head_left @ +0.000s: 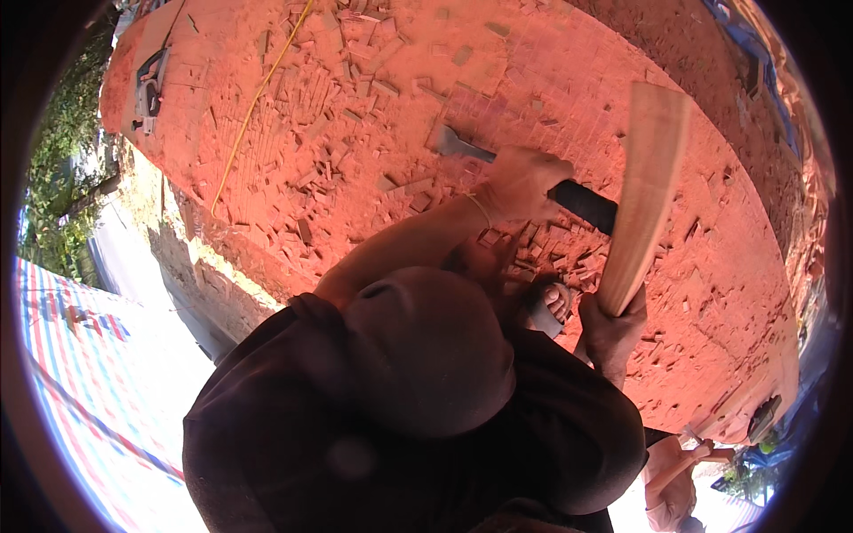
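My left hand [524, 182] is closed round a chisel [469, 148]. Its grey metal blade points to the upper left, and the black-wrapped handle [584, 204] sticks out on the right of my fist. A long, flat wooden mallet [647, 169], shaped like a bat, stands in my right hand [615, 329], which grips its narrow lower end. In the picture the mallet's side meets the butt of the chisel handle; I cannot tell if they touch. Beneath both hands lies a broad reddish wooden slab [524, 71], its surface rough with cut marks.
Wood chips [346, 89] litter the slab. A yellow cord [258, 102] crosses its left part, near a grey tool [149, 93]. Part of a foot [557, 302] shows beside my right hand. Another person [671, 484] is at the lower right. Striped sheeting [98, 373] lies left.
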{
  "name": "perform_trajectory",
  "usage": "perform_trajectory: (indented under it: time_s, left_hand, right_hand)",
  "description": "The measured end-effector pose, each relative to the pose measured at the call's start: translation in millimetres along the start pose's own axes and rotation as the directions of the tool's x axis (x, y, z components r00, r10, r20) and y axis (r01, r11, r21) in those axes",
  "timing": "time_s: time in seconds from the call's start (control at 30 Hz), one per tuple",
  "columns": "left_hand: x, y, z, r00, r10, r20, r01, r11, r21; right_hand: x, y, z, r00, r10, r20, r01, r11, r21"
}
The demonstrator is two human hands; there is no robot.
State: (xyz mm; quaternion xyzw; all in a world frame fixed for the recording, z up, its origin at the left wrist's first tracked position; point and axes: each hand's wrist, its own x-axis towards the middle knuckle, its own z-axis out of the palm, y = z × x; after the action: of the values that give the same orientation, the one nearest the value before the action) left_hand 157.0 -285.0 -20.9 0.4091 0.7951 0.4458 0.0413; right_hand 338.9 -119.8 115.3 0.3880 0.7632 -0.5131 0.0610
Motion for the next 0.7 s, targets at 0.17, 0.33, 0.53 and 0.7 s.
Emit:
perform_trajectory:
  time_s: [0.17, 0.33, 0.53, 0.7]
  left_hand:
    - [-0.6, 0.0, -19.0, 0.996, 0.068, -0.051, -0.067, 0.997, 0.022]
    - [4.5, 7.0, -16.7, 0.994, -0.109, 0.007, 0.109, 0.991, -0.072]
    - [3.3, 2.2, -6.9, 0.997, -0.076, 0.021, 0.077, 0.994, -0.077]
    - [-2.2, -4.6, -3.2, 0.998, -0.066, 0.0, 0.065, 0.996, -0.055]
  right_hand:
    - [0.7, 36.7, -23.6, 0.99, 0.116, -0.078, -0.107, 0.989, 0.104]
    - [20.9, 10.1, -106.1, 0.916, -0.132, -0.379, 0.312, 0.827, 0.467]
    - [23.9, -85.3, -142.8, 0.554, -0.266, -0.789, 0.735, 0.601, 0.313]
    - [9.6, -29.1, -21.0, 0.947, -0.263, -0.187, 0.296, 0.938, 0.179]
